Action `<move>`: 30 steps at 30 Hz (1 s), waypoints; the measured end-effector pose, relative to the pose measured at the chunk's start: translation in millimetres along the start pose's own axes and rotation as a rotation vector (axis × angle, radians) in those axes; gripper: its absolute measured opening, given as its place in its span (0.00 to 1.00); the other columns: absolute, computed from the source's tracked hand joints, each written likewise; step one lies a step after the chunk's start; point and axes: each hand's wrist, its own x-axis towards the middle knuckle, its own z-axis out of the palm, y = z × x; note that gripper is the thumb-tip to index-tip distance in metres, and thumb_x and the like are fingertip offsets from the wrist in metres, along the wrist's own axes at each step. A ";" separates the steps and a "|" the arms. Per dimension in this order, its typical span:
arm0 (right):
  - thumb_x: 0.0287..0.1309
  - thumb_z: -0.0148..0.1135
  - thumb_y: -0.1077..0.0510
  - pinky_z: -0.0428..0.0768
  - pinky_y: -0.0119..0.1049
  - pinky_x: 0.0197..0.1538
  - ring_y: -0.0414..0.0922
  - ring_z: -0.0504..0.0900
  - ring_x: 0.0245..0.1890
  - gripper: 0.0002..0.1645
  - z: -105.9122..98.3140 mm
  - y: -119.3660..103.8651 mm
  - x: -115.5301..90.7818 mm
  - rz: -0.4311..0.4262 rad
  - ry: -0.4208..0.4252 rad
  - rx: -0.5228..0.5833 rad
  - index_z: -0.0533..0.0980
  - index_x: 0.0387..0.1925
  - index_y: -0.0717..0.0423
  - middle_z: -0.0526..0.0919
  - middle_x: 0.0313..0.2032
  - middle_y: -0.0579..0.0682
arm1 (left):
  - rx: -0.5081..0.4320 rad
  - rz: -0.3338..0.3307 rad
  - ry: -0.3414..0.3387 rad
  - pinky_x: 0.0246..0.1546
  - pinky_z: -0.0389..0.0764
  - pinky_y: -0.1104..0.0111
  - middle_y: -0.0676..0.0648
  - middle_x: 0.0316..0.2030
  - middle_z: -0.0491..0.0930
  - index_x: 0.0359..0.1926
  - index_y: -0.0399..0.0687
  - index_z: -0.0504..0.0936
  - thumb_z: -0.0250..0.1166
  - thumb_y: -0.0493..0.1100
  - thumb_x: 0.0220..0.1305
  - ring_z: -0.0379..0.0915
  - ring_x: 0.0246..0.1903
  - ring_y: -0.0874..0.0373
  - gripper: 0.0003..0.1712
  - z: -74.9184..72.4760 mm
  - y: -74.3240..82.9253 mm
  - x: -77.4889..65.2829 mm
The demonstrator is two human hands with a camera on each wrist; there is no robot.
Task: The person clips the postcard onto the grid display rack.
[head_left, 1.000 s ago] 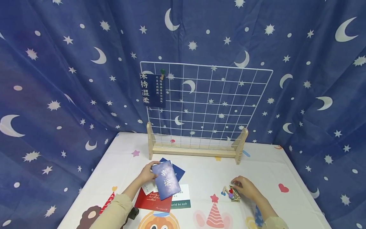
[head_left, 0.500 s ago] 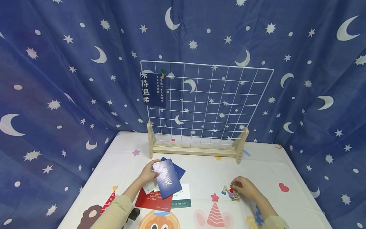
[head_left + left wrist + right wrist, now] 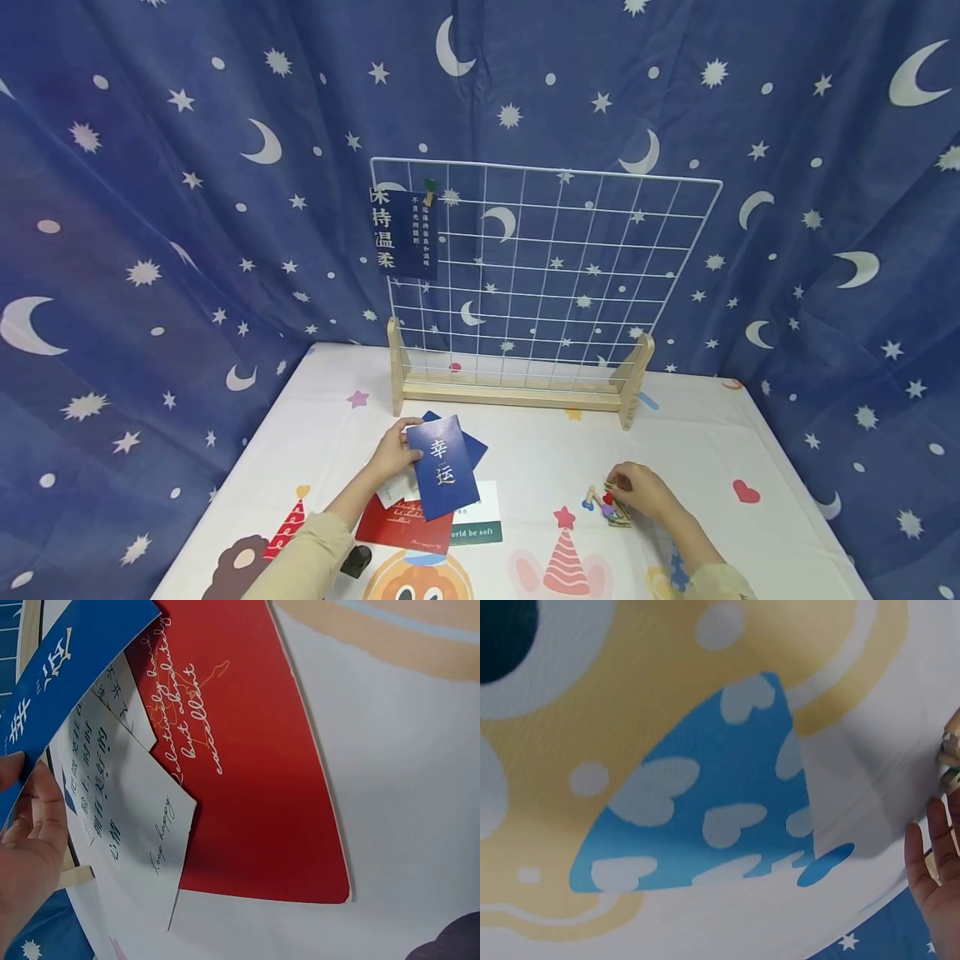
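Note:
My left hand [image 3: 396, 450] pinches a blue card [image 3: 444, 471] with gold characters at its upper left edge, thumb on the front. In the left wrist view the thumb and fingers hold the raised blue card [image 3: 56, 675] above the other cards. Beneath it lie a white card with script [image 3: 142, 780], a red card [image 3: 401, 527], a white and green card [image 3: 480, 512] and another blue card [image 3: 474, 447]. My right hand [image 3: 645, 490] is at a small pile of wooden clothespins [image 3: 618, 512] with coloured hearts, a clothespin [image 3: 607, 485] between its fingertips. The right wrist view shows only part of that hand [image 3: 941, 877].
Behind the cards stands a white wire grid [image 3: 555, 242] on a wooden base [image 3: 510, 396]. A dark blue card [image 3: 408, 237] hangs at its upper left from a green-topped clothespin [image 3: 431, 192]. A small dark object [image 3: 356, 560] lies beside the left sleeve. A starry curtain [image 3: 150, 208] surrounds the table.
The blue card in my left hand has shifted slightly right and tilted, its glare gone so the characters show plainly. My right hand stays at the clothespins, its fingers moving a little.

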 end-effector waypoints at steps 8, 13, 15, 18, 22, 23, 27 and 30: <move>0.49 0.67 0.60 0.65 0.30 0.25 0.35 0.64 0.21 0.09 6.4 2.6 -1.6 -0.102 0.130 0.018 0.74 0.20 0.52 0.69 0.19 0.40 | -0.017 -0.013 0.002 0.19 0.80 0.68 0.34 0.28 0.79 0.55 0.26 0.68 0.58 0.18 0.43 0.75 0.20 0.59 0.32 5.2 0.2 4.1; 0.50 0.66 0.61 0.69 0.29 0.26 0.35 0.66 0.21 0.07 6.9 -1.5 -1.1 -0.008 0.134 -0.003 0.76 0.21 0.53 0.72 0.20 0.41 | -0.054 -0.028 0.015 0.20 0.82 0.68 0.33 0.29 0.79 0.55 0.27 0.66 0.59 0.18 0.44 0.79 0.23 0.55 0.32 8.1 1.1 5.8; 0.50 0.67 0.61 0.70 0.29 0.27 0.35 0.68 0.22 0.06 7.6 -3.8 -1.2 0.037 0.135 -0.028 0.77 0.22 0.53 0.74 0.21 0.41 | -0.046 -0.030 0.028 0.19 0.81 0.69 0.33 0.28 0.79 0.55 0.27 0.66 0.59 0.18 0.44 0.78 0.22 0.56 0.32 9.4 2.5 5.0; 0.50 0.67 0.61 0.72 0.29 0.29 0.35 0.70 0.24 0.05 9.3 -6.1 -1.1 0.086 0.147 -0.047 0.78 0.24 0.53 0.77 0.23 0.42 | -0.013 -0.045 0.054 0.17 0.80 0.68 0.33 0.29 0.78 0.53 0.25 0.68 0.61 0.20 0.44 0.77 0.21 0.55 0.30 10.8 2.2 6.2; 0.50 0.68 0.62 0.72 0.28 0.29 0.36 0.70 0.25 0.05 12.4 -5.1 -0.9 0.105 0.189 -0.042 0.78 0.24 0.54 0.77 0.23 0.42 | 0.001 0.029 0.046 0.17 0.80 0.65 0.34 0.29 0.79 0.52 0.29 0.70 0.65 0.24 0.45 0.78 0.20 0.51 0.29 11.3 -37.2 27.0; 0.50 0.67 0.62 0.72 0.28 0.29 0.36 0.70 0.25 0.05 13.0 -4.5 -0.6 0.105 0.202 -0.040 0.78 0.24 0.54 0.77 0.22 0.43 | 0.000 0.048 0.034 0.17 0.80 0.64 0.35 0.29 0.79 0.52 0.31 0.71 0.66 0.26 0.46 0.78 0.20 0.50 0.28 11.5 -51.9 34.8; 0.51 0.66 0.62 0.73 0.28 0.29 0.37 0.72 0.24 0.04 12.2 -4.9 -0.8 0.118 0.255 -0.003 0.78 0.25 0.56 0.79 0.22 0.44 | -0.036 0.170 -0.017 0.13 0.77 0.69 0.41 0.27 0.80 0.51 0.38 0.72 0.69 0.31 0.49 0.78 0.19 0.55 0.26 10.7 -96.3 55.0; 0.53 0.65 0.62 0.76 0.29 0.30 0.39 0.75 0.25 0.03 10.5 -5.8 -0.6 0.135 0.282 0.032 0.78 0.27 0.57 0.82 0.24 0.46 | -0.030 0.083 0.010 0.13 0.78 0.68 0.37 0.27 0.80 0.51 0.32 0.71 0.68 0.28 0.47 0.78 0.18 0.53 0.27 11.7 -67.6 41.4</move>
